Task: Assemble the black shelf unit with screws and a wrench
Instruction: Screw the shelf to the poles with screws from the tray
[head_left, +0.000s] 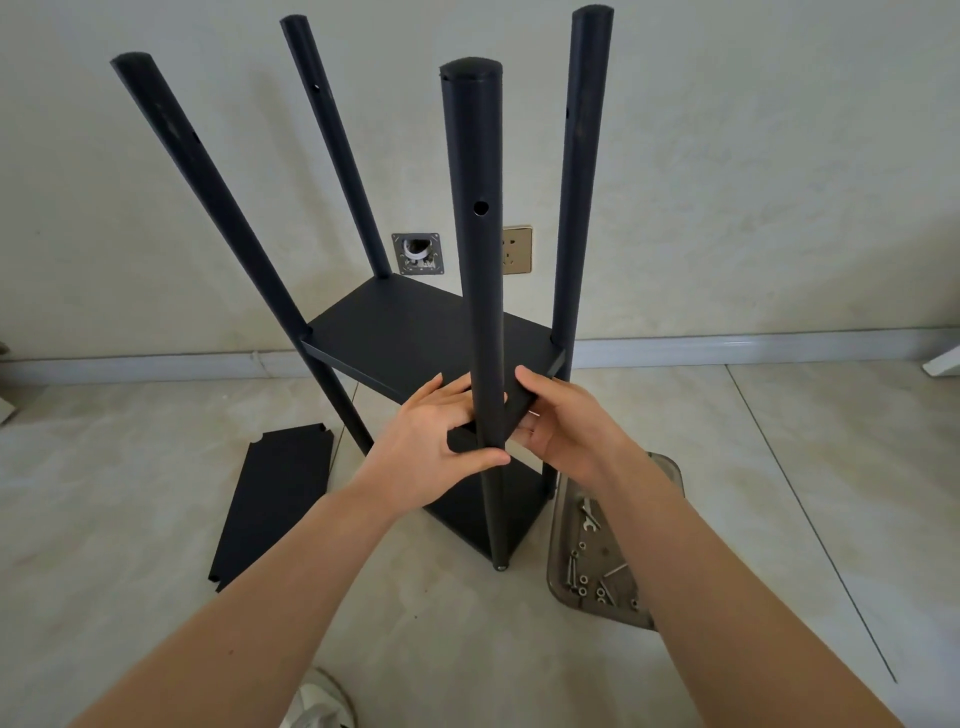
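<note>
Head view looks down on the black shelf unit standing on the pale tiled floor at the centre of the frame, against the wall. Four black posts rise from it; a middle shelf panel sits between them and a lower panel lies near the floor. The nearest post runs up the middle of the picture, with an open screw hole partway up.

The left hand has its thumb hooked round the front of that post at the shelf corner, fingers curled behind. The right hand pinches the shelf's corner edge beside the post, thumb on top. Both are gripping, neither holds a tool.

A spare shelf panel lies flat at lower left. A metal tray at lower right, just beside the unit's foot, holds a wrench, screws and nuts.

My worry: the posts splay outward at the top, so the frame looks loose. If the corner slips off its hole, the panel may drop or tilt, and a forced screw could cross-thread. The tray sits near enough to be kicked.
</note>
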